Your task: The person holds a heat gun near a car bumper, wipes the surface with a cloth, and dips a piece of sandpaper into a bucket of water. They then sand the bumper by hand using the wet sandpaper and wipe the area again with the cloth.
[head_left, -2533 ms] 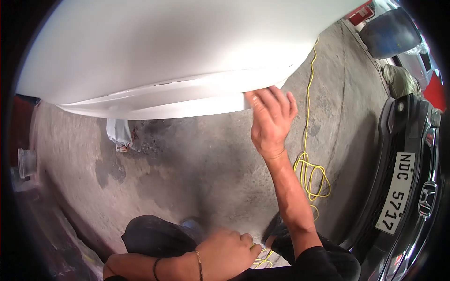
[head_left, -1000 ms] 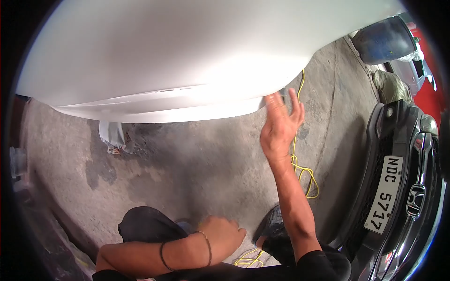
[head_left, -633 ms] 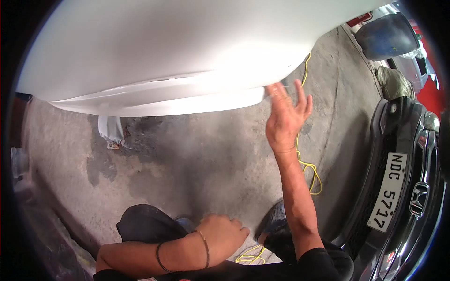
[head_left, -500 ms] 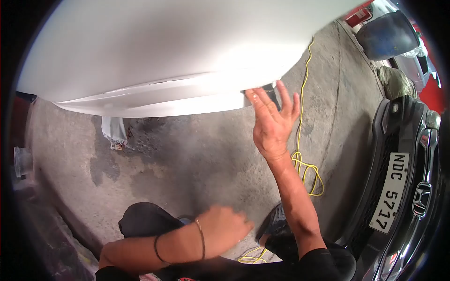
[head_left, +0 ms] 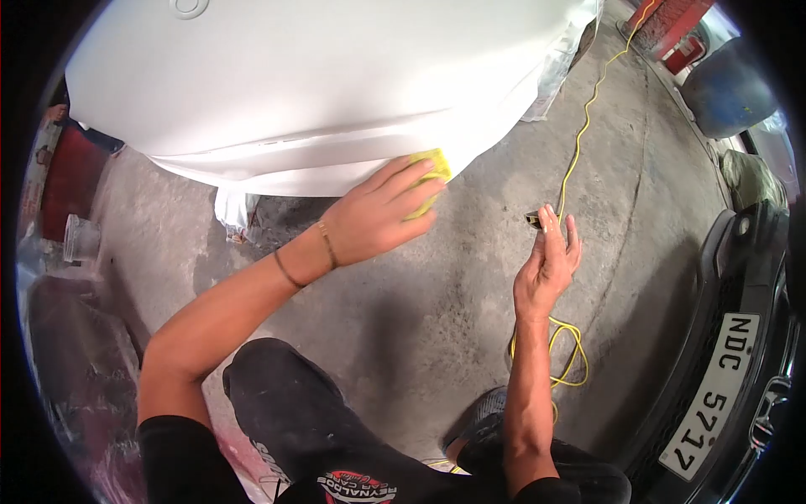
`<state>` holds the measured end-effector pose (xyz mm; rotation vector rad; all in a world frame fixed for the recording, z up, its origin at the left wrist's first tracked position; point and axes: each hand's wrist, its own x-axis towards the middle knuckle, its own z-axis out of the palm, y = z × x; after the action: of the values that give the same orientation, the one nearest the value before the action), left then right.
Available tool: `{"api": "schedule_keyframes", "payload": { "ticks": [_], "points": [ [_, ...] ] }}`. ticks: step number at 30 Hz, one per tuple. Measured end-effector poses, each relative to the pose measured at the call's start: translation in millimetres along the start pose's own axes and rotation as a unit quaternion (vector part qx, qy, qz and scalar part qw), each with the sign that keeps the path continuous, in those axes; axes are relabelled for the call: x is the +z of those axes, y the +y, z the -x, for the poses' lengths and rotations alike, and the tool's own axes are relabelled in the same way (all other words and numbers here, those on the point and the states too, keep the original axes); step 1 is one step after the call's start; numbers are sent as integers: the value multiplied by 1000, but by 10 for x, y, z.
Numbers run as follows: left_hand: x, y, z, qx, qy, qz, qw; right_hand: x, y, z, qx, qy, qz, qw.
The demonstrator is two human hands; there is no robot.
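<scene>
My left hand (head_left: 382, 210) holds a yellow cloth (head_left: 437, 162) against the lower edge of a white car body panel (head_left: 302, 92). Its fingers are bent over the cloth and hide part of it. Off to the right of the panel, my right hand (head_left: 546, 269) is raised above the floor, apart from the white surface. A small dark sheet (head_left: 533, 220), which looks like sandpaper, shows at its fingertips; most of the sheet is hidden behind the fingers.
A yellow cord (head_left: 579, 151) runs across the concrete floor (head_left: 453, 286) and coils near my right forearm. At the right stands a dark car bumper with a licence plate (head_left: 709, 395). A blue drum (head_left: 729, 88) is behind it; a pale bucket (head_left: 81, 238) stands left.
My right hand has come away from the panel, carrying the dark sheet right and down. My left hand has risen from near my lap and now presses the yellow cloth on the panel. The view has shifted.
</scene>
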<state>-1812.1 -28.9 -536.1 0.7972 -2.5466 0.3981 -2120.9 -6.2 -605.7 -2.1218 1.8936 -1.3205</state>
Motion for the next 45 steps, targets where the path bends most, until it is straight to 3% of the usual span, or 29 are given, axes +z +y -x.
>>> {"api": "schedule_keyframes", "payload": {
  "ticks": [4, 8, 9, 11, 13, 16, 17, 20, 24, 25, 26, 29, 31, 34, 41, 45],
  "points": [
    [396, 140, -733, -17, 33, -26, 999, -17, 31, -30, -8, 16, -55, 998],
    [713, 156, -1109, -34, 9, -96, 995, 40, 115, -44, -12, 13, -68, 997],
    [639, 127, -1007, -37, -2, -111, 993, 96, 79, -27, 42, 5, -156, 987],
    [392, 66, -626, -36, 9, -68, 997, 174, -34, 9, 155, -11, -312, 937],
    [7, 50, -248, -54, 14, -21, 998, 235, -287, 26, 158, -18, -364, 918],
    [-535, 63, 452, -123, -58, -48, 989, 311, -1009, 26, 198, -63, -473, 856],
    [-745, 125, 618, -185, -90, -31, 978, 287, -1295, 58, 215, -84, -485, 844],
    [-1504, 418, 712, -297, -184, 2, 937, 375, -1692, 188, 237, -143, -520, 808],
    [-2428, 1112, 564, -351, -347, 101, 864, 573, -1483, 89, 368, -37, -604, 706],
    [-2527, 1282, 560, -356, -380, 141, 842, 527, -1335, -64, 390, 2, -576, 718],
    [-2508, 1496, 626, -338, -347, 162, 859, 523, -1178, -176, 351, 37, -538, 765],
    [-2247, 1699, 523, -273, -353, 338, 828, 520, -893, -466, 169, 138, -307, 926],
    [-1829, 1900, 598, -222, -336, 375, 835, 674, -752, -574, 86, 182, -174, 964],
    [-1515, 2106, 817, -164, -380, 377, 829, 928, -696, -710, 6, 213, -65, 975],
    [-1496, 2141, 726, -78, -493, 449, 741, 965, -1394, -105, -172, 71, 77, 979],
    [-1471, 2102, 757, -45, -437, 428, 790, 896, -1181, -327, -168, 65, 181, 967]
  ]
}}
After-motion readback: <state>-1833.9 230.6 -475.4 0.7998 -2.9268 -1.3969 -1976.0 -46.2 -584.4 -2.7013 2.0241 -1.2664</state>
